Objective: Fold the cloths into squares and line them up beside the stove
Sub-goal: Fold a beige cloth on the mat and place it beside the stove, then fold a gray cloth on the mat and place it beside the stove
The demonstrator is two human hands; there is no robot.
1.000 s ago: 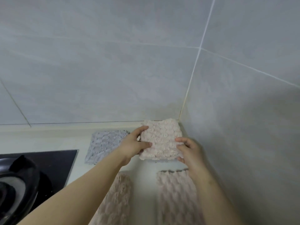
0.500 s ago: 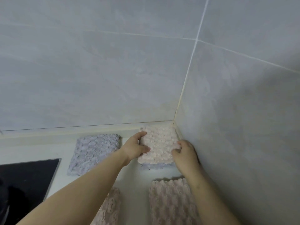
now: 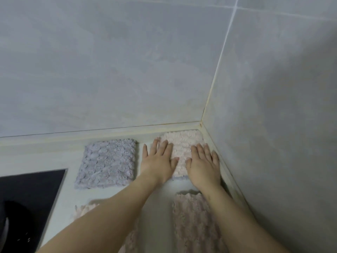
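Note:
A folded pale pink cloth [image 3: 182, 143] lies flat in the back right corner of the counter. My left hand [image 3: 158, 161] presses on its left half with straight fingers. My right hand [image 3: 204, 165] lies flat on its right half, close to the side wall. A folded grey cloth [image 3: 107, 163] lies to the left, between the pink one and the black stove [image 3: 31, 194]. Two more pink cloths lie nearer me: one [image 3: 193, 221] under my right forearm, another [image 3: 82, 212] mostly hidden by my left forearm.
Grey tiled walls [image 3: 127, 70] meet at the corner behind the cloths. A raised rim [image 3: 228, 172] runs along the counter's right edge. A dark pan [image 3: 11, 225] sits on the stove at the lower left. Pale counter [image 3: 158, 207] shows between the cloths.
Both hands set the pink cloth down into the corner, let go of its edges and now lie flat on top of it. The camera has tilted down and left.

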